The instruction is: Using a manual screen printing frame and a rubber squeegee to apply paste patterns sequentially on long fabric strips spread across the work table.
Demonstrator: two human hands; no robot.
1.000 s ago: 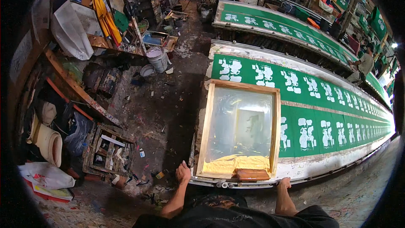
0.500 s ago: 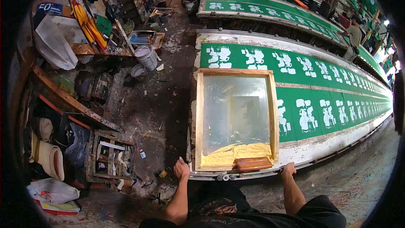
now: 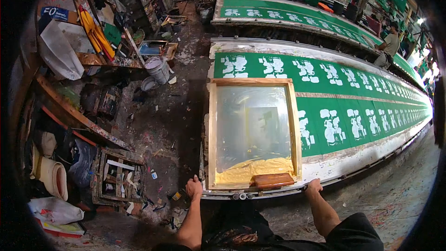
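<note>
A wood-framed printing screen (image 3: 293,130) lies flat on the near end of a long printing table (image 3: 320,167). Yellow ink (image 3: 232,172) is pooled along the screen's near side. On that same side rests a brown wooden-handled squeegee (image 3: 273,181), touched by neither hand. My left hand (image 3: 194,187) is closed beside the table's near left corner; what its fingers hold is hidden. To the right of the screen, my right hand (image 3: 314,186) is curled round the table's front edge. Green fabric (image 3: 320,146) with rows of white printed shapes stretches along the table, partly under the screen.
A second long table with green fabric (image 3: 278,3) stands behind, with another person (image 3: 388,46) at its far side. On the left floor are a paint-stained bucket (image 3: 158,69), a wooden crate (image 3: 116,176) and scattered scraps. A rail (image 3: 353,175) runs along the near table's front.
The view has shifted slightly, so the table and screen appear a little further left. Both hands keep their places at the table, and the screen and squeegee lie as before.
</note>
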